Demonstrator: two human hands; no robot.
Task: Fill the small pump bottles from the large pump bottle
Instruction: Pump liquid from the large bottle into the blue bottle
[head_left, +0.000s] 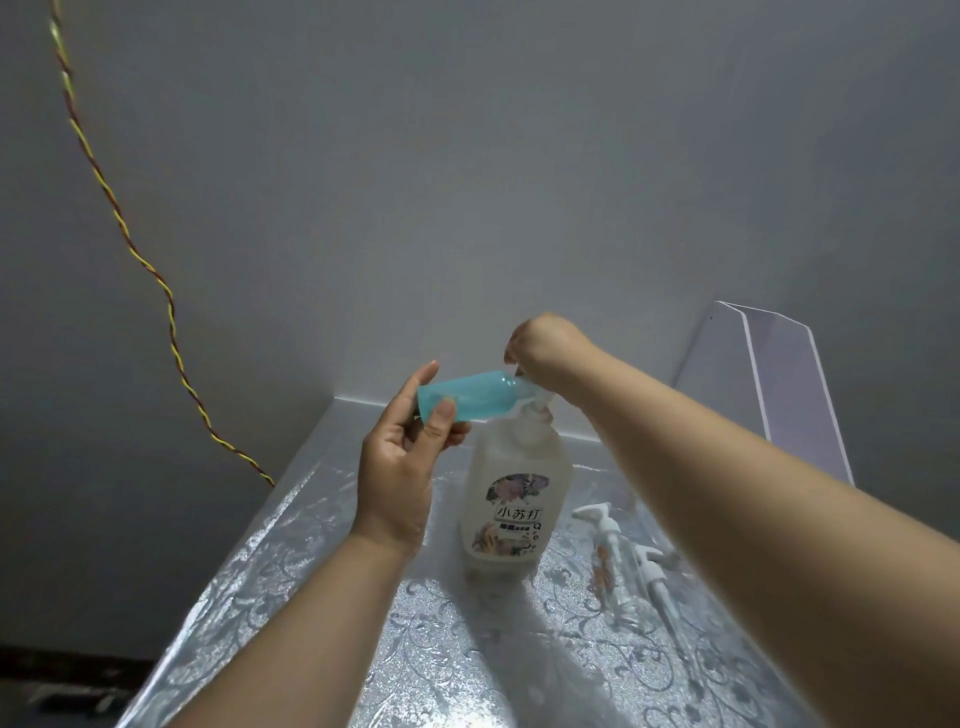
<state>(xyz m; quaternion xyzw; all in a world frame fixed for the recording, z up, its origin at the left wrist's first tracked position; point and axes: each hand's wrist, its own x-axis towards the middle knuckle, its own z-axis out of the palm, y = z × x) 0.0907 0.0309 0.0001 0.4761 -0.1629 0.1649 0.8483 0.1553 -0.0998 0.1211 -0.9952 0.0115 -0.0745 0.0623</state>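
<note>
Centre frame: left hand (400, 467) pinches the blue bottle (467, 397) — likely light, squashy, best held near its base; right hand (543, 351) clenches the pump (537, 402).

The small bottle (467, 397) in my left hand (400, 467) is smooth, see-through blue plastic. The big bottle (519, 457) is milky, half-clear plastic with a glossy printed label (514, 519). The loose pumps (597, 519) are shiny white plastic. My worktop (311, 561) wears glittery silver film embossed with flowers. The wall (467, 156) looks matt.
</note>
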